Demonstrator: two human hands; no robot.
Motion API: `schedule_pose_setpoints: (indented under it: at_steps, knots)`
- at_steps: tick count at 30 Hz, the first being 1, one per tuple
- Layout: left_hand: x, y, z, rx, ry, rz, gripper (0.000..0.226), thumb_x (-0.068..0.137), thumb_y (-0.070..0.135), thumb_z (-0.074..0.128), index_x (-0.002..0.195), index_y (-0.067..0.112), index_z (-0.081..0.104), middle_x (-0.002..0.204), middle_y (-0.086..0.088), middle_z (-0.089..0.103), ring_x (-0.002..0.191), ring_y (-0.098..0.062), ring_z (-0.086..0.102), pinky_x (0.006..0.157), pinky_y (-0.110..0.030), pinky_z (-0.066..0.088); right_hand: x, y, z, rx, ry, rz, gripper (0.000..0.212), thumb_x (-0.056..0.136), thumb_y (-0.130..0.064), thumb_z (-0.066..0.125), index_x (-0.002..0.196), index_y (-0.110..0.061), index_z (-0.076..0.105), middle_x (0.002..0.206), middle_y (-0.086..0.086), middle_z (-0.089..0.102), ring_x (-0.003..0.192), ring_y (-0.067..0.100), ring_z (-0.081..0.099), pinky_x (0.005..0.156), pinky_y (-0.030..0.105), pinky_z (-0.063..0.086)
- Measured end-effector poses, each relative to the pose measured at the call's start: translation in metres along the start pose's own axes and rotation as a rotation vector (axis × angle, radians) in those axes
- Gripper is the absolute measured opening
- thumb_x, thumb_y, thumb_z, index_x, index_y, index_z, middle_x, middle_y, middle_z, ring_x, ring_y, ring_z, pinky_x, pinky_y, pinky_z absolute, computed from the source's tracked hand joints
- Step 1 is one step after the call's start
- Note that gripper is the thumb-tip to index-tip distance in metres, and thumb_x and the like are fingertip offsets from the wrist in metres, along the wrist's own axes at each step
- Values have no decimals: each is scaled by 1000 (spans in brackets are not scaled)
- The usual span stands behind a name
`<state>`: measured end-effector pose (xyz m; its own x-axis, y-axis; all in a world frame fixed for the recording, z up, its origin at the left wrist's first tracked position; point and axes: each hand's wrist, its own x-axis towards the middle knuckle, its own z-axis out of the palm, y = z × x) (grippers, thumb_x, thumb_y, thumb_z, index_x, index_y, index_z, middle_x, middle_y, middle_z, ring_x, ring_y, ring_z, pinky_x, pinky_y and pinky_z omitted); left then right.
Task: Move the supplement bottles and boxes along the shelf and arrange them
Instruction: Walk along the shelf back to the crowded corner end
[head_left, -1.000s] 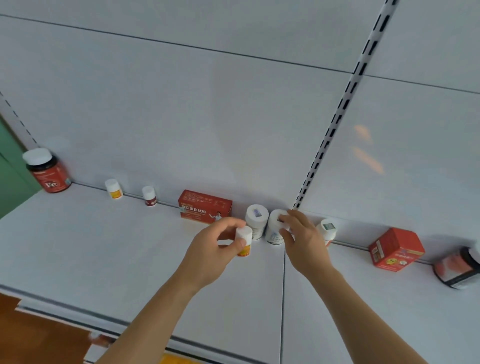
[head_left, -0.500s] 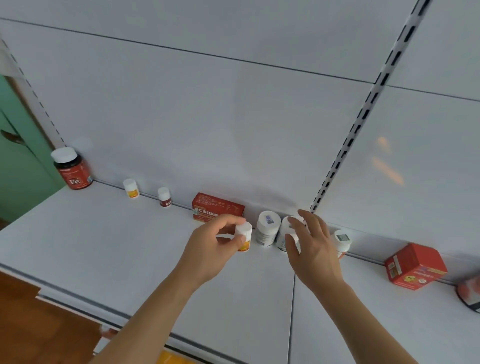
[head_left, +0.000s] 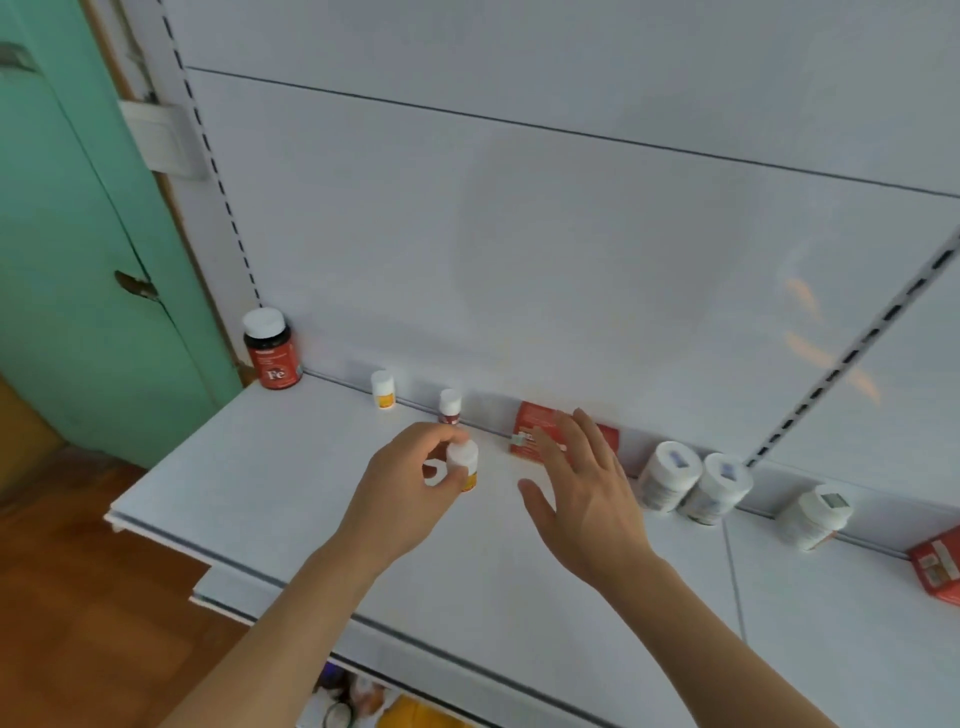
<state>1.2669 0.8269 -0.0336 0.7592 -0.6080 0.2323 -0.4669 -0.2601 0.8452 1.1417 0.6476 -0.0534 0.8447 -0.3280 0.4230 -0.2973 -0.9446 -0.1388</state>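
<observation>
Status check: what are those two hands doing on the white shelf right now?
Left hand gripping small white bottle with yellow label. Right hand open, empty, hovering before flat red box. Shelf path leftward clear.

Bottles: seven — one dark Fe bottle (head_left: 272, 349), three small white-capped bottles (head_left: 383, 389), three large white bottles (head_left: 667, 475). Boxes: two red boxes (head_left: 535, 431). Hands: two.

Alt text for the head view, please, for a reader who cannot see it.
The left hand grips a small white bottle over a white shelf; the right hand hovers open before a red box. More bottles line the back wall.
</observation>
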Motion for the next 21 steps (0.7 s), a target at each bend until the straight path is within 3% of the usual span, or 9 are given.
schedule_pose_setpoints:
  at_steps: [6, 13, 17, 21]
  knots:
    - [27, -50, -68, 177, -83, 95, 27, 88, 19, 66, 113, 28, 62, 109, 19, 58, 98, -2, 59, 87, -26, 52, 13, -82, 23, -47, -63, 90, 61, 95, -50, 37, 140, -11, 50, 148, 17, 44, 143, 37, 32, 114, 48, 33]
    - [77, -77, -84, 340, -135, 188, 29, 88, 23, 68, 117, 24, 66, 118, 9, 65, 112, -13, 54, 92, -30, 46, 34, -112, 39, -32, -63, 95, 58, 94, -46, 44, 138, -10, 51, 145, 16, 47, 142, 38, 34, 112, 48, 35]
    - [102, -88, -75, 393, -88, 265, 25, 84, 19, 72, 108, 21, 71, 105, 3, 68, 107, -17, 56, 84, -26, 44, 48, -106, 49, -18, -69, 112, 58, 93, -47, 44, 139, -12, 51, 145, 15, 48, 142, 37, 34, 111, 47, 37]
    - [122, -104, -64, 419, -48, 361, 25, 74, 11, 79, 97, 18, 74, 93, 3, 70, 95, -18, 61, 78, -35, 53, 56, -101, 60, -2, -84, 121, 58, 93, -47, 46, 142, -14, 49, 145, 13, 47, 143, 35, 33, 110, 46, 38]
